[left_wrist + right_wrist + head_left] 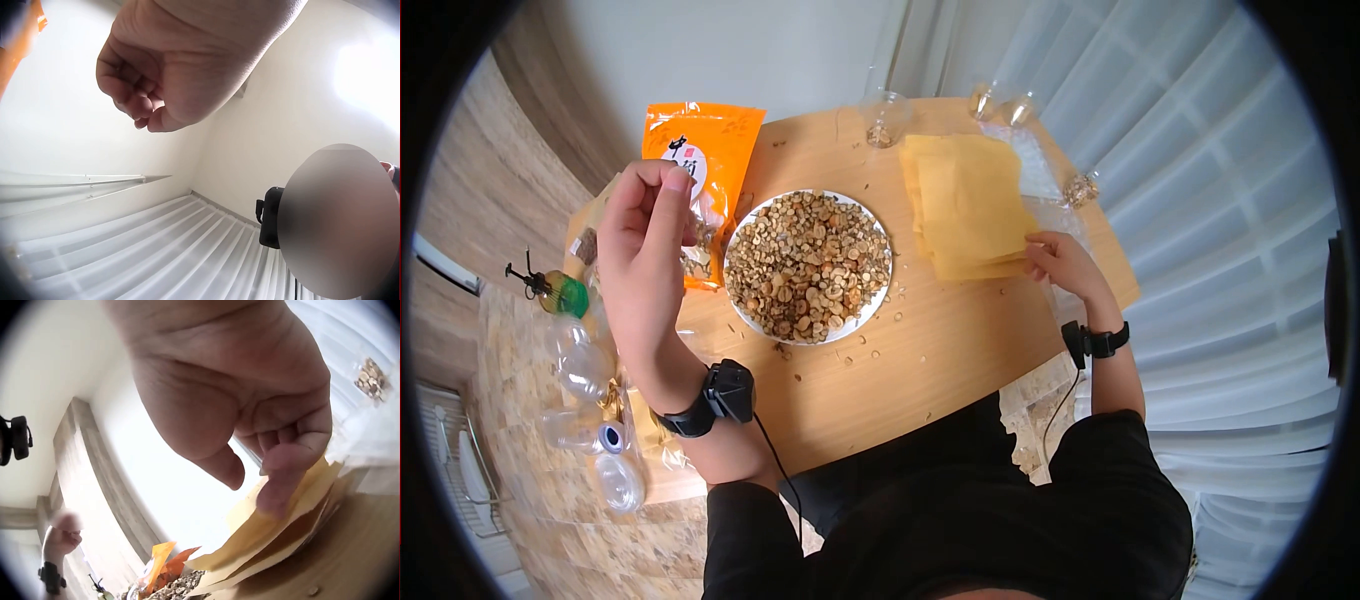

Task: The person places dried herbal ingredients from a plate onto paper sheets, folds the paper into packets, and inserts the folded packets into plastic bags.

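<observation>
A loose stack of yellow-brown paper sheets (970, 205) lies at the right side of the table. My right hand (1065, 265) is at its near right corner, where fingertips touch the raised edges. In the right wrist view a gap shows between thumb (228, 469) and index finger, with the sheets (262, 537) fanned apart below. My left hand (645, 255) is raised in front of an orange pouch (725, 140) with dark print. Its fingers are curled in and the thumb meets them; nothing shows between them in the left wrist view.
A white plate (887, 285) heaped with dried sliced herbs stands mid-table, crumbs around it. Clear cups (885, 120) with dried pieces stand along the back and right. Empty plastic bottles (585, 365) and a green spray bottle (563, 293) are at left. White curtains (1200, 250) hang right.
</observation>
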{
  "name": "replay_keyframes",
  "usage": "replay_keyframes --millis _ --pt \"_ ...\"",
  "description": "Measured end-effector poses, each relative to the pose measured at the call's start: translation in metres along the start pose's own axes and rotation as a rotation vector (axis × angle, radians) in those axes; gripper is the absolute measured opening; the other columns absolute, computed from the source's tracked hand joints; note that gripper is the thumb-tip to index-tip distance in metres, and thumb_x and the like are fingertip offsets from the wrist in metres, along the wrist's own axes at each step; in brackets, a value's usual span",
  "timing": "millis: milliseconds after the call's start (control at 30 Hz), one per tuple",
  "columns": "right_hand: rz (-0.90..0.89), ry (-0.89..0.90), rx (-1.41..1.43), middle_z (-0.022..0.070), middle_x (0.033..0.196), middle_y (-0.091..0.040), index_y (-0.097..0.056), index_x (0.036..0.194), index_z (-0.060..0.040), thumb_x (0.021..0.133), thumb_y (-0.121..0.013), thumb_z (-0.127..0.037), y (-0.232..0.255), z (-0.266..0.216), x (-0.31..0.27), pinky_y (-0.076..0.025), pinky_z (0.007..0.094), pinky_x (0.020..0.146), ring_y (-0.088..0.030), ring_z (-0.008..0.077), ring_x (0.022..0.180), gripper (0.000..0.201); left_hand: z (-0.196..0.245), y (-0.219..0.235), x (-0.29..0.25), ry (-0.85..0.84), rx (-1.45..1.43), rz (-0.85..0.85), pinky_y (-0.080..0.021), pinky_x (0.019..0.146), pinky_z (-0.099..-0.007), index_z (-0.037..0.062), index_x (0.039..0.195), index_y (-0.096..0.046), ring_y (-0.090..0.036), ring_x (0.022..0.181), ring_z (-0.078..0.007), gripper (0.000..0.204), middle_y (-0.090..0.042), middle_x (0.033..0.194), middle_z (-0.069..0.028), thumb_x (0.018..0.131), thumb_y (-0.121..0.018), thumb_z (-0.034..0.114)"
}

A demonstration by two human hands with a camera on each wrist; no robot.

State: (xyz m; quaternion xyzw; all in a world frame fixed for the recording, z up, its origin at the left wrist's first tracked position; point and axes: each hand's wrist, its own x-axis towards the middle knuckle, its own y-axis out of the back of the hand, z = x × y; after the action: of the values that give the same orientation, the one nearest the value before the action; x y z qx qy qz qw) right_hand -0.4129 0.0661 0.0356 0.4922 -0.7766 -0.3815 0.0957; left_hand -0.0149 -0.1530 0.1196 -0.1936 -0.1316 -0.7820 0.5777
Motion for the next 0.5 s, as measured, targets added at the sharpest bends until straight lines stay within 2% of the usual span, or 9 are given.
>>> replay_keyframes --millis 133,200,267,300,367,400,467,500 --pt "0.003 0.031 -0.188 0.0064 0.068 -0.064 -0.056 0.121 0.0014 0.09 -0.059 -0.019 0.021 -0.02 0.011 -0.047 0.0252 0.056 -0.062 0.0116 0.068 0.037 -0.001 0.002 0.0 0.001 0.032 -0.04 -0.033 0.057 -0.019 0.0019 0.09 -0.057 -0.04 0.062 -0.0037 0.013 -0.047 0.068 0.0035 0.095 -0.054 0.014" --pt "0.226 0.358 -0.341 0.0134 0.08 -0.066 -0.058 0.119 -0.0018 0.087 -0.062 -0.016 0.027 -0.038 0.02 -0.05 0.0275 0.066 -0.063 0.0172 0.076 0.035 0.0 0.001 -0.001 0.005 0.034 -0.03 -0.033 0.058 -0.0188 0.0019 0.09 -0.057 -0.04 0.062 -0.0037 0.013 -0.047 0.069 0.0034 0.095 -0.055 0.014" --pt "0.22 0.519 -0.385 0.0226 0.109 -0.061 -0.052 0.127 -0.0042 0.083 -0.066 -0.017 0.018 -0.065 0.03 -0.05 0.0349 0.083 -0.061 0.0284 0.099 0.048 0.001 -0.001 0.0 0.007 0.032 -0.022 -0.034 0.058 -0.0186 0.002 0.09 -0.057 -0.041 0.062 -0.0038 0.013 -0.048 0.069 0.0033 0.095 -0.055 0.014" --pt "0.221 0.517 -0.383 0.0226 0.109 -0.061 -0.052 0.127 -0.0042 0.083 -0.066 -0.017 0.013 -0.065 0.045 -0.05 0.0349 0.083 -0.061 0.0284 0.099 0.048 0.001 -0.002 0.0 0.0 0.042 -0.028 -0.034 0.058 -0.0186 0.0022 0.09 -0.057 -0.042 0.062 -0.0039 0.013 -0.048 0.069 0.0033 0.095 -0.055 0.014" --pt "0.02 0.681 -0.573 0.0292 0.139 -0.037 -0.036 0.141 -0.0092 0.074 -0.075 -0.026 -0.001 -0.057 0.083 -0.042 0.0413 0.098 -0.048 0.0381 0.121 0.08 0.001 -0.003 -0.001 -0.009 0.053 -0.033 -0.035 0.058 -0.0186 0.0023 0.09 -0.058 -0.042 0.062 -0.004 0.013 -0.049 0.069 0.0033 0.095 -0.055 0.013" --pt "0.021 0.684 -0.572 0.0292 0.139 -0.037 -0.036 0.141 -0.0092 0.074 -0.075 -0.026 -0.009 -0.061 0.094 -0.042 0.0413 0.098 -0.048 0.0381 0.121 0.08 0.001 -0.004 -0.002 -0.002 0.067 -0.052 -0.035 0.058 -0.0187 0.0024 0.091 -0.058 -0.043 0.063 -0.004 0.012 -0.049 0.07 0.0033 0.095 -0.055 0.014" --pt "-0.181 0.342 -0.778 0.0272 0.15 -0.02 -0.015 0.149 -0.0136 0.062 -0.083 -0.033 -0.025 -0.071 0.113 -0.033 0.0444 0.106 -0.034 0.0427 0.132 0.112 0.002 -0.005 -0.003 0.001 0.087 -0.064 -0.036 0.058 -0.0189 0.0025 0.092 -0.058 -0.043 0.063 -0.004 0.012 -0.05 0.07 0.0032 0.095 -0.055 0.014" --pt "-0.184 0.351 -0.777 0.0272 0.15 -0.02 -0.015 0.149 -0.0136 0.062 -0.083 -0.033 -0.031 -0.07 0.119 -0.033 0.0444 0.106 -0.034 0.0427 0.132 0.112 0.0 -0.005 -0.003 0.005 0.079 -0.07 -0.036 0.058 -0.0188 0.0024 0.093 -0.058 -0.044 0.063 -0.004 0.012 -0.051 0.071 0.0032 0.095 -0.055 0.014"
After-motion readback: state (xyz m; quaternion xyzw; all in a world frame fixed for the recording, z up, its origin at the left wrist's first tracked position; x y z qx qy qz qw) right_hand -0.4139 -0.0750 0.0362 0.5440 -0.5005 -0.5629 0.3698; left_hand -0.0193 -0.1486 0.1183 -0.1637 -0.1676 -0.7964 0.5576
